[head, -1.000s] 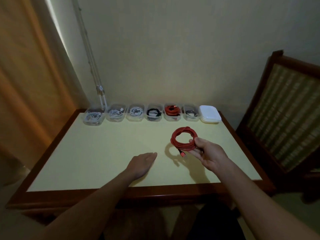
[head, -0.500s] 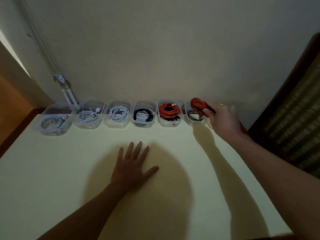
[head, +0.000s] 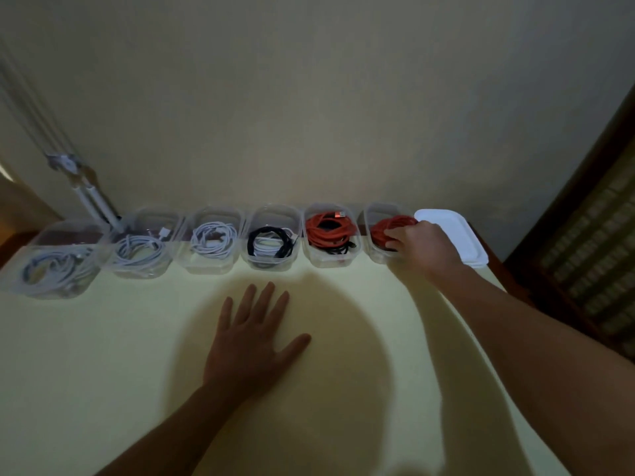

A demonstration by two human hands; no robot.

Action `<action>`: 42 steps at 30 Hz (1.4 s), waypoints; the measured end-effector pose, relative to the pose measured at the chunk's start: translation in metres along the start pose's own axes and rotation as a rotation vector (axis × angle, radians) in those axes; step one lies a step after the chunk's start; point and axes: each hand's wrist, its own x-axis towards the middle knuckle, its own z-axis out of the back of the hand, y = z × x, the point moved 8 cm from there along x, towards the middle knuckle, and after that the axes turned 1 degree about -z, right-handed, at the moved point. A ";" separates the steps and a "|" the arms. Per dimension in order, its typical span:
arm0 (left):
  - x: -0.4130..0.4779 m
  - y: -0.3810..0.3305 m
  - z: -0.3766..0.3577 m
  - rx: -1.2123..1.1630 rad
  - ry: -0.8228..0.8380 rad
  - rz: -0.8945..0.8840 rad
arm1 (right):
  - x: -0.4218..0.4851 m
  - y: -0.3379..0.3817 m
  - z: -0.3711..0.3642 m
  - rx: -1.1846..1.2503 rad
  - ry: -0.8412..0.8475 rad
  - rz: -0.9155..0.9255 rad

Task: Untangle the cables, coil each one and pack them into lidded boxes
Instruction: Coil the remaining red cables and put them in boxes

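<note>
Now red coil (head: 386,226) seated in end box (head: 371,214).
Gripped by the right hand (head: 426,245); lids (head: 453,231) beside it at three o'clock; left hand (head: 251,338) spread flat.

The pale yellow tabletop (head: 103,372) carries a row of six clear plastic boxes (head: 210,266) along its far edge, with stacked white rectangular lids (head: 455,233) just beside the rightmost. The left hand (head: 247,345) rests flat mid-table.
</note>
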 end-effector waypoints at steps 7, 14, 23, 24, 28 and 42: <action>-0.001 0.000 0.001 -0.031 -0.008 0.007 | 0.002 0.000 -0.003 0.292 0.052 -0.084; -0.001 0.001 0.000 -0.029 -0.018 0.007 | 0.018 0.008 -0.007 0.125 0.128 -0.056; -0.002 0.001 0.003 -0.038 -0.031 0.012 | -0.011 0.017 -0.014 0.014 -0.190 -0.029; -0.002 0.001 0.002 -0.033 -0.023 0.014 | -0.015 0.017 -0.017 0.030 -0.164 -0.051; -0.003 0.002 0.003 -0.067 -0.033 0.016 | -0.036 0.026 -0.011 -0.014 -0.136 -0.053; -0.057 -0.003 0.016 -0.258 -0.101 0.010 | -0.160 0.077 -0.025 0.090 0.007 0.036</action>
